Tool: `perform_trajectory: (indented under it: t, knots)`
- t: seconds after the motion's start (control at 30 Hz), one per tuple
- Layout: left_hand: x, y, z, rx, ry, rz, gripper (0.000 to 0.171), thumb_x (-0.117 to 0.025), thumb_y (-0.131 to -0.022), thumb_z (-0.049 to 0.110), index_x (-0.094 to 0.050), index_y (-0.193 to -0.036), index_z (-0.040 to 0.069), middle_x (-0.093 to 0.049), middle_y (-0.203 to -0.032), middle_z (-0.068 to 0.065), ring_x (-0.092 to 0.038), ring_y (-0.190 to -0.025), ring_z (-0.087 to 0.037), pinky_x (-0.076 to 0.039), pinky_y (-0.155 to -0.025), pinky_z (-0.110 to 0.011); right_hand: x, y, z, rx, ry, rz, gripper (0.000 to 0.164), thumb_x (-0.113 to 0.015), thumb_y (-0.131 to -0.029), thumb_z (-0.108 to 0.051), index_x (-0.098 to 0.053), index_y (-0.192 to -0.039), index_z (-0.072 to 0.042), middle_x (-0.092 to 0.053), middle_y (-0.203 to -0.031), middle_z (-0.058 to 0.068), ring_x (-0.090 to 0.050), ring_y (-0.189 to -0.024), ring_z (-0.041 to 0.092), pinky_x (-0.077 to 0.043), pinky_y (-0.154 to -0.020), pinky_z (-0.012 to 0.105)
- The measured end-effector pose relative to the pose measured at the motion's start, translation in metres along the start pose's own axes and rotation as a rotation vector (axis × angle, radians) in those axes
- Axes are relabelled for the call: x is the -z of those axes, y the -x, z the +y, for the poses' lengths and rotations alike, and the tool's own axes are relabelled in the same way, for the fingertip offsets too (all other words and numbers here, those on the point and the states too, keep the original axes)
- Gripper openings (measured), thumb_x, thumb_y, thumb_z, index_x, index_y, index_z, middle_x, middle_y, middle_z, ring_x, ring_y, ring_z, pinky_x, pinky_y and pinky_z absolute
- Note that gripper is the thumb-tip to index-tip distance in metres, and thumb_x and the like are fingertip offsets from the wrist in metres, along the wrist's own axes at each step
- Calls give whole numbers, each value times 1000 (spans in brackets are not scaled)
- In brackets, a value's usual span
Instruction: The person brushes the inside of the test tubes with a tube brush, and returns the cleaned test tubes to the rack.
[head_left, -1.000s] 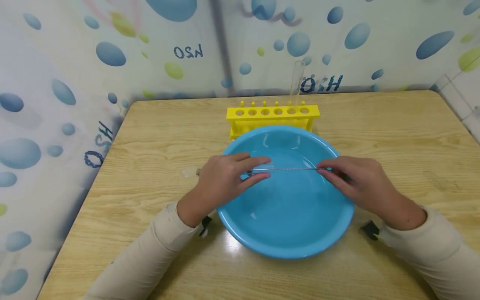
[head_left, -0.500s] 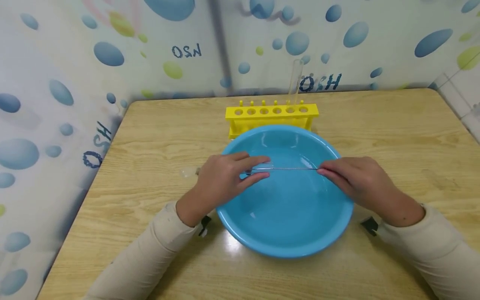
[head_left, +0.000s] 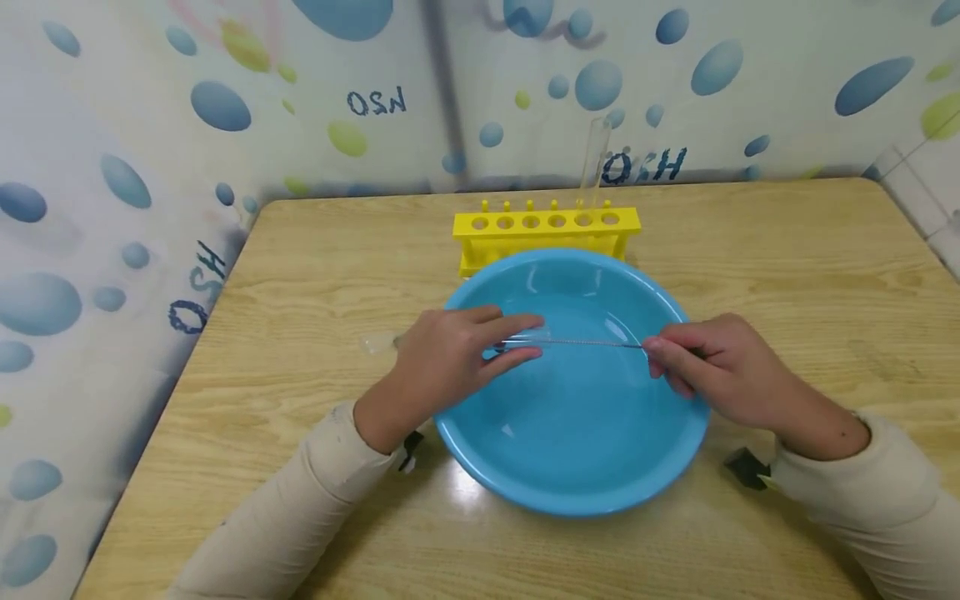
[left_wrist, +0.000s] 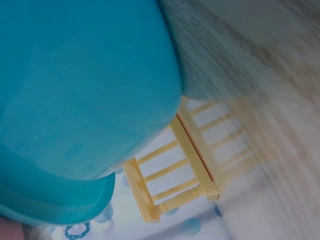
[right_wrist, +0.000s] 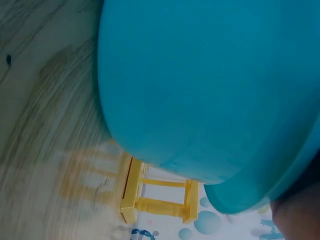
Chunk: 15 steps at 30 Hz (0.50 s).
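In the head view my left hand [head_left: 450, 346] holds a clear glass test tube [head_left: 377, 342] level over the blue basin [head_left: 577, 433]. The tube's rounded end sticks out to the left of the hand, and its mouth lies between thumb and fingertips. From that mouth runs the thin twisted wire of a test tube brush [head_left: 592, 342]; its bristles are mostly hidden behind the hand. My right hand [head_left: 723, 367] pinches the wire's far end between thumb and curled fingers, above the basin's right side. Both wrist views mainly show the basin's outer wall [left_wrist: 90, 80].
A yellow test tube rack [head_left: 546, 223] stands right behind the basin. One clear test tube [head_left: 595, 162] rises upright from a hole toward its right end. The wooden table [head_left: 337, 267] meets a patterned wall [head_left: 300, 108] at the back and left.
My right hand has shifted slightly right and its grip has rolled, with the curled fingers now showing under the thumb. The wire slopes down a little to the right. The left hand stays put.
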<state>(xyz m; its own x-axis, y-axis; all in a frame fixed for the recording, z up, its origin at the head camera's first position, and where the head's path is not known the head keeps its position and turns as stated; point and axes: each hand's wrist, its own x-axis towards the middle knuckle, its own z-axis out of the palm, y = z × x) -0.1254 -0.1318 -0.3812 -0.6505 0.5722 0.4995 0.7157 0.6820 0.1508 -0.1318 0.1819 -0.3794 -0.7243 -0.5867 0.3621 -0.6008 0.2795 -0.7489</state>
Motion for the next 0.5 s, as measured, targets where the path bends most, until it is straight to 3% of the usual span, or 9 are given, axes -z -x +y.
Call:
perform_trajectory:
  t: [0.2, 0.33, 0.5]
  knots:
    - [0, 0, 0, 9, 14, 4, 35, -80, -84, 38, -77, -114, 22, -71, -76, 5, -66, -63, -5, -37, -47, -16, 1, 0, -3, -160, 11, -4, 17, -60, -98, 0, -71, -91, -11, -52, -59, -5, -50, -55, 10, -41, -50, 23]
    - [-1, 0, 0, 8, 18, 6, 35, -80, -84, 38, -76, -115, 22, -71, -76, 4, -66, -63, -6, -38, -47, -16, 1, -1, -3, -177, -2, -12, 18, -56, -100, -2, -71, -94, -10, -52, -60, -4, -50, -55, 11, -42, -50, 24]
    - [0, 0, 0, 15, 14, 1, 35, -80, -84, 38, -76, -115, 23, -70, -76, 5, -66, -63, -5, -38, -48, -16, 0, -2, -2, -160, -40, -47, 26, -51, -103, -2, -69, -87, -11, -50, -59, -3, -48, -53, 11, -37, -48, 26]
